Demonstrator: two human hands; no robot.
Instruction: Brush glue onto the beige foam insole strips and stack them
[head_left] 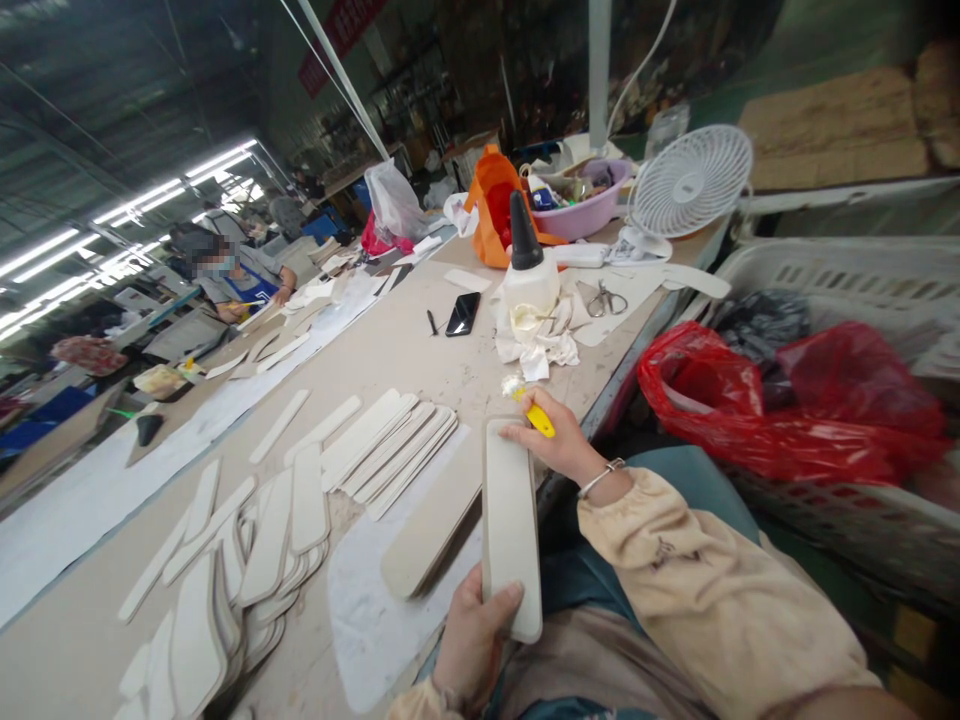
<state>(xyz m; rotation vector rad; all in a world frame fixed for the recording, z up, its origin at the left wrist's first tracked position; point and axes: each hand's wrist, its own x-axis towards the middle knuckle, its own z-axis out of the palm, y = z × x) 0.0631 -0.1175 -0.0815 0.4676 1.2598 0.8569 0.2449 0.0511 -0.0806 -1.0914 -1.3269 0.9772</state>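
My left hand (pixel 474 640) grips the near end of a long pale panel (pixel 513 530) with rounded corners, thumb on top. Closed around a yellow-handled brush (pixel 538 418) is my right hand (pixel 564 442); the bristle end is caked with white stuff. A finger of that hand rests at the panel's far end. Beside the panel, a stack of similar panels (pixel 431 540) lies on a white sheet (pixel 367 610). To the left are a fanned row of thin strips (pixel 397 440) and a heap of pale pieces (pixel 202 625).
A white bottle with black nozzle (pixel 529 270) stands among crumpled cloth. Beyond it are a phone (pixel 463 314), scissors (pixel 606 300), an orange bag (pixel 491 215), a purple basin (pixel 585 210) and a fan (pixel 690 185). At right, a crate (pixel 847 262) holds a red plastic bag (pixel 795 405). Another person (pixel 236 280) sits far left.
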